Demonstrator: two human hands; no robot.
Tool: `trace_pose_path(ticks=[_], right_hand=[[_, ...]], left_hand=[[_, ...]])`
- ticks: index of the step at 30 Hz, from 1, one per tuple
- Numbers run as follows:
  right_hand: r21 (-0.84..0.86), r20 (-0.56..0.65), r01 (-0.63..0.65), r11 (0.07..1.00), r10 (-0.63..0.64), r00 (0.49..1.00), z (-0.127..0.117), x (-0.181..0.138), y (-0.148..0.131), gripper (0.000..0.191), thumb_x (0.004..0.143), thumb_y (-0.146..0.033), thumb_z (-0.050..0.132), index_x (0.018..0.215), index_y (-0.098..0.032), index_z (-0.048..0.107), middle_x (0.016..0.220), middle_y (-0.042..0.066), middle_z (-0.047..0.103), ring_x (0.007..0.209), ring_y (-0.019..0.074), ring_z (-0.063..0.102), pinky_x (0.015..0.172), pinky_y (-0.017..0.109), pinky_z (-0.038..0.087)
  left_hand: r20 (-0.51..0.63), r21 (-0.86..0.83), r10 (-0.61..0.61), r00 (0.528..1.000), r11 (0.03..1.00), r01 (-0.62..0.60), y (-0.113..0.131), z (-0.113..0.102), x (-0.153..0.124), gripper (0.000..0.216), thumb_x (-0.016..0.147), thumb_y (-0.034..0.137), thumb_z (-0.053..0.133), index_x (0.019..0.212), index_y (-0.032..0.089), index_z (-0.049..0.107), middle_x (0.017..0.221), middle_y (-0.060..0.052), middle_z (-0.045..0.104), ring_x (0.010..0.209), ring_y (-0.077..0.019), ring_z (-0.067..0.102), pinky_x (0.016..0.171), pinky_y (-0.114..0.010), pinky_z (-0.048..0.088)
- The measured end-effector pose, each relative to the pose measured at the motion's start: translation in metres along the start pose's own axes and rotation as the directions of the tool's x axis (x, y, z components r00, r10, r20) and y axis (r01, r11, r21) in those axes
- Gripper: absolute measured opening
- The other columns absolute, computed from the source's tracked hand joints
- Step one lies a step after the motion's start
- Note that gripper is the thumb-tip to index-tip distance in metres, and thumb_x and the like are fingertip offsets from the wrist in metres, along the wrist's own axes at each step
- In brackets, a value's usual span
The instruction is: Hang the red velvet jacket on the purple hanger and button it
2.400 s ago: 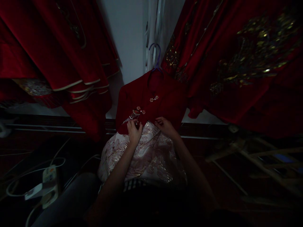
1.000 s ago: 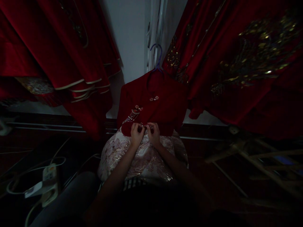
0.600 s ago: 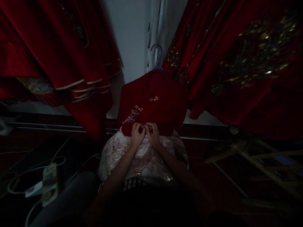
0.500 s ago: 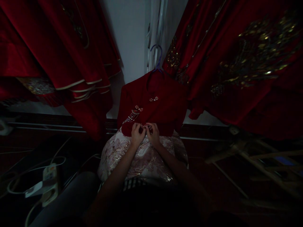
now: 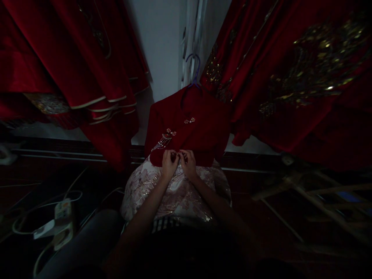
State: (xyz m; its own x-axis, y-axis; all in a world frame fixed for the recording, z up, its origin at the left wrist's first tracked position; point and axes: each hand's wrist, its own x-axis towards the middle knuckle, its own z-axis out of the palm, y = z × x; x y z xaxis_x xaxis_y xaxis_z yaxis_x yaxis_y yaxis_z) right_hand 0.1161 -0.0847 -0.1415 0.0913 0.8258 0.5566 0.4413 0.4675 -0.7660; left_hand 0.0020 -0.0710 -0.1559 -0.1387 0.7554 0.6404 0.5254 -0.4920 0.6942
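A dark red jacket [image 5: 203, 135] on a purple hanger [image 5: 195, 71] is spread over pale, shiny floral fabric [image 5: 145, 182] on my lap. Two pearl-like frog fastenings show on its front: an upper one [image 5: 189, 121] and a lower one [image 5: 171, 132] with a beaded tassel [image 5: 164, 141]. At the jacket's lower edge, my left hand [image 5: 169, 163] and my right hand [image 5: 188, 162] meet fingertip to fingertip. Both pinch a small beaded fastening [image 5: 178, 153] that their fingers mostly cover.
Red garments [image 5: 104, 85] with pale edging hang at left. Others with gold sequins [image 5: 319, 66] hang at right. A power strip [image 5: 63, 223] with white cables lies at lower left, by my leg. A wooden frame [image 5: 314, 201] stands at lower right. The scene is dim.
Both hands stay pinched at nearly the same spot on the jacket, with only slight finger movement. The whole view has shifted a little.
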Motion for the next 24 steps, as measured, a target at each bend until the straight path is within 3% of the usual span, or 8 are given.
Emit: trace_pose_path(ticks=[17,24], right_hand=[[0.023,0.002,-0.015,1.0,0.015,1.0,-0.0002,0.0009,0.0004,0.025,0.092,-0.029,0.044,0.109,-0.021,0.06,0.104,0.008,0.058,0.091,0.0166,0.058,0.087,0.032,0.049],[-0.003,-0.002,0.004,1.0,-0.004,1.0,-0.0008,-0.0007,-0.0011,0.025,0.093,-0.03,0.044,0.109,-0.021,0.06,0.104,0.008,0.057,0.095,0.0173,0.056,0.09,0.033,0.047]], left_hand=[[-0.001,0.06,0.036,0.999,0.998,-0.036,0.0019,0.0,-0.0009,0.005,0.081,0.02,0.057,0.086,0.021,0.055,0.085,-0.004,0.056,0.086,-0.0196,0.052,0.08,-0.034,0.044],[-0.007,0.035,-0.008,1.0,0.999,0.008,0.0049,-0.0026,-0.0017,0.009,0.08,0.019,0.057,0.088,0.021,0.054,0.086,-0.003,0.054,0.084,-0.0176,0.053,0.078,-0.031,0.045]])
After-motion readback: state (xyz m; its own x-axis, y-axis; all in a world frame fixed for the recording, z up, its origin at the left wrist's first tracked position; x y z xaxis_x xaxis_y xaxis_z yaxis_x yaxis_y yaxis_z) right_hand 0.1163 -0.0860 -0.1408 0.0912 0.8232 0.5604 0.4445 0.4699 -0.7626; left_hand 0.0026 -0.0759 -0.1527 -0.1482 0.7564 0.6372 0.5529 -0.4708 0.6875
